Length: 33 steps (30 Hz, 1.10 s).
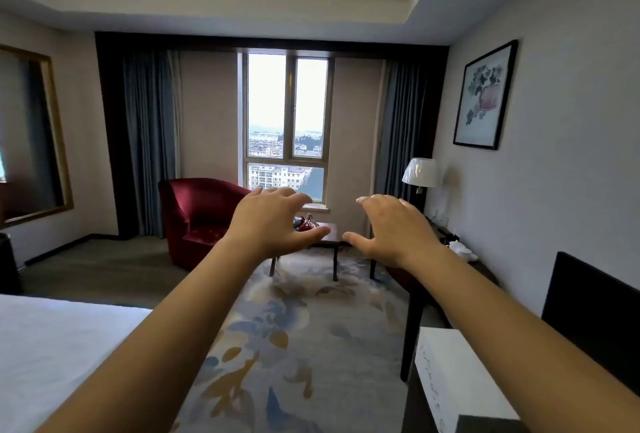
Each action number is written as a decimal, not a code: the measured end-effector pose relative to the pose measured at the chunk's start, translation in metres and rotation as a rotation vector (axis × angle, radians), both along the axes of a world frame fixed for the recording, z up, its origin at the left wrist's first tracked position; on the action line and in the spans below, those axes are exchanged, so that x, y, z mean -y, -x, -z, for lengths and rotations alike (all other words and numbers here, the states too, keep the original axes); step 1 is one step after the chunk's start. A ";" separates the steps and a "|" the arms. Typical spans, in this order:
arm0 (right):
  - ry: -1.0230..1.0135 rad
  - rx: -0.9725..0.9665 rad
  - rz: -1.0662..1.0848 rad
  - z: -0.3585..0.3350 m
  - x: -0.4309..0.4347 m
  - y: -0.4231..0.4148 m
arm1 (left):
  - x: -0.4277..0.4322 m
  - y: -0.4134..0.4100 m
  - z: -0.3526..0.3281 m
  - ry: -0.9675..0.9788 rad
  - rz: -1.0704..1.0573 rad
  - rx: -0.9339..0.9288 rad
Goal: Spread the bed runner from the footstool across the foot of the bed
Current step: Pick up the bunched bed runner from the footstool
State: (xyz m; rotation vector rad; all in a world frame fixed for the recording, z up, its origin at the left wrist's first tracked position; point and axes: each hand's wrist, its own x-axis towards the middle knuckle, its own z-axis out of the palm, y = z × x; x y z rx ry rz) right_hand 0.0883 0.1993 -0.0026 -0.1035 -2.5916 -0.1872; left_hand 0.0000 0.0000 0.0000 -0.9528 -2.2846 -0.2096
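Both my arms are stretched out in front of me at chest height. My left hand (273, 221) and my right hand (391, 228) are palm down with fingers spread and curled, and neither holds anything. The bed (52, 346), covered in a white sheet, fills the lower left corner. I see no bed runner and no footstool in this view.
A red armchair (197, 218) and a small dark table (325, 242) stand by the window. A desk (433, 280) with a lamp (420, 174) and teapot runs along the right wall. A white box (457, 380) sits at lower right. A patterned carpet (294, 328) covers the floor.
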 end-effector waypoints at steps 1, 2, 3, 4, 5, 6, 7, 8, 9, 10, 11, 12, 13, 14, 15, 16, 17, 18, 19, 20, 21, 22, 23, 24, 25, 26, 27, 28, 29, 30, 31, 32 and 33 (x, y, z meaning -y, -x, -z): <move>0.012 -0.005 0.003 0.000 -0.001 0.005 | 0.000 0.006 0.000 -0.001 0.009 -0.008; 0.015 -0.013 0.004 -0.001 -0.002 0.011 | -0.001 0.013 0.000 0.000 0.013 -0.008; 0.012 -0.017 0.006 0.000 -0.004 0.018 | -0.003 0.020 0.003 -0.007 0.015 -0.019; 0.017 -0.010 0.008 0.000 -0.006 0.023 | -0.004 0.029 0.006 -0.009 0.003 -0.012; 0.021 -0.016 0.005 0.000 -0.009 0.030 | -0.008 0.036 0.008 -0.010 0.006 -0.014; 0.023 -0.026 -0.003 0.001 -0.013 0.037 | -0.011 0.043 0.010 -0.005 0.007 -0.014; 0.022 -0.031 -0.006 0.002 -0.018 0.045 | -0.015 0.051 0.012 -0.009 0.007 -0.018; 0.017 -0.038 -0.012 0.001 -0.022 0.052 | -0.020 0.060 0.014 -0.019 0.013 -0.017; 0.012 -0.036 -0.013 0.002 -0.028 0.061 | -0.025 0.069 0.015 -0.017 0.006 -0.012; 0.009 -0.032 -0.013 0.003 -0.035 0.070 | -0.031 0.077 0.016 -0.013 0.000 -0.007; 0.006 -0.027 -0.015 0.004 -0.042 0.080 | -0.038 0.086 0.016 -0.007 -0.002 -0.002; 0.001 -0.025 -0.016 0.005 -0.050 0.090 | -0.047 0.096 0.016 0.000 -0.006 -0.001; -0.006 -0.026 -0.015 0.005 -0.059 0.101 | -0.055 0.106 0.015 0.000 -0.013 -0.004; -0.013 -0.028 -0.015 0.006 -0.068 0.112 | -0.065 0.116 0.014 -0.004 -0.016 -0.013; -0.020 -0.029 -0.017 0.006 -0.078 0.124 | -0.075 0.127 0.013 -0.006 -0.018 -0.020; -0.025 -0.019 -0.018 0.006 -0.088 0.135 | -0.086 0.139 0.011 -0.005 -0.019 -0.026; -0.029 -0.015 -0.022 0.006 -0.098 0.146 | -0.097 0.149 0.008 0.004 -0.025 -0.031; -0.027 -0.014 -0.029 0.005 -0.108 0.157 | -0.108 0.160 0.004 0.013 -0.029 -0.033; -0.023 -0.016 -0.038 0.004 -0.118 0.168 | -0.120 0.170 -0.001 0.017 -0.030 -0.031; -0.018 -0.015 -0.045 0.002 -0.127 0.180 | -0.131 0.181 -0.005 0.020 -0.031 -0.028; -0.019 -0.015 -0.052 0.000 -0.137 0.191 | -0.143 0.190 -0.009 0.019 -0.031 -0.030; -0.021 -0.018 -0.057 -0.002 -0.146 0.202 | -0.153 0.200 -0.011 0.014 -0.027 -0.036; -0.022 -0.023 -0.058 -0.004 -0.155 0.213 | -0.163 0.209 -0.013 0.010 -0.022 -0.039; -0.019 -0.024 -0.054 -0.006 -0.164 0.224 | -0.173 0.219 -0.014 0.007 -0.020 -0.045; -0.016 -0.029 -0.048 -0.007 -0.173 0.236 | -0.181 0.229 -0.014 0.007 -0.021 -0.047; -0.014 -0.031 -0.037 -0.007 -0.181 0.247 | -0.189 0.239 -0.014 0.006 -0.024 -0.046; -0.014 -0.034 -0.027 -0.007 -0.190 0.259 | -0.195 0.250 -0.014 0.003 -0.028 -0.045; -0.016 -0.033 -0.016 -0.006 -0.197 0.271 | -0.201 0.261 -0.014 -0.003 -0.032 -0.046; -0.019 -0.032 -0.008 -0.005 -0.205 0.283 | -0.207 0.272 -0.013 -0.008 -0.035 -0.047; -0.021 -0.029 -0.001 -0.005 -0.212 0.295 | -0.212 0.284 -0.013 -0.012 -0.036 -0.050; -0.024 -0.025 0.005 -0.004 -0.218 0.308 | -0.217 0.296 -0.012 -0.010 -0.037 -0.052; -0.025 -0.020 0.008 -0.003 -0.224 0.321 | -0.221 0.309 -0.011 -0.005 -0.041 -0.054; -0.027 -0.016 0.010 -0.002 -0.229 0.334 | -0.226 0.323 -0.010 0.003 -0.046 -0.052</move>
